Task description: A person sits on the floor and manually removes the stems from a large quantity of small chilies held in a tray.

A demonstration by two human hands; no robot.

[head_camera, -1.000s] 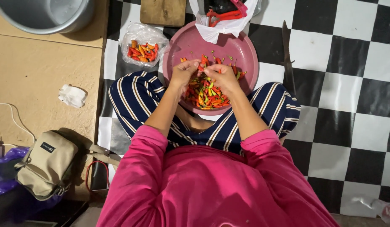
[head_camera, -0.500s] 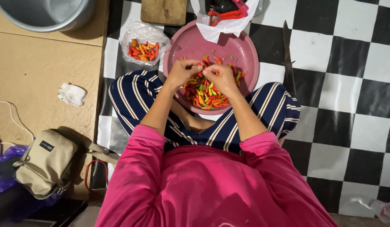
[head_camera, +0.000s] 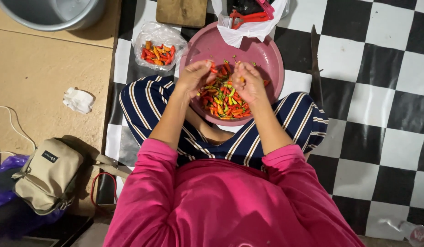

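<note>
Head cam looking straight down at someone sitting cross-legged on a black-and-white checkered floor, pink top, navy striped trousers. A pink basin sits right in front of the knees, resting partly on the lap, with a pile of small chilies in it, red, orange and green all mixed.

Both hands are over the basin, just above that pile. Left hand has its grip pinched closed on a red chili at the fingertips. Right hand is curled shut too, with a bit of orange chili showing between the fingers, so it's gripping one as well. The two hands are close together but not touching.

Around them: a clear plastic bag with more chilies on the floor just left of the basin, a white plastic bag draped over the basin's far rim with something red inside, a wooden board beyond that, and a long knife lying on the floor to the right. Off to the left there's a metal pot, a crumpled tissue and a beige bag.
</note>
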